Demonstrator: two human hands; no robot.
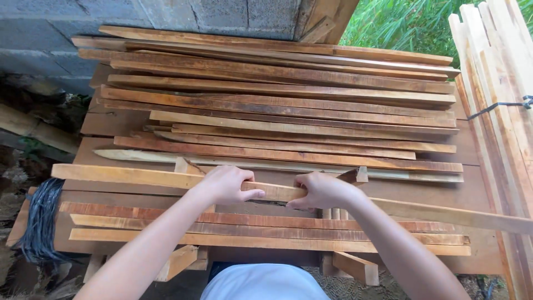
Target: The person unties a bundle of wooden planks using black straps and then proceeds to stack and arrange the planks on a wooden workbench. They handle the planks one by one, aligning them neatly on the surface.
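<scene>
Fingers (pixel 252 194) of both hands around left-right lying slat (pixel 127 176).

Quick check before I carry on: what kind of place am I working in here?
Probably an outdoor or open-sided woodworking spot: rough wooden slats piled on a plank workbench, a grey block wall behind, green foliage beyond.
</scene>
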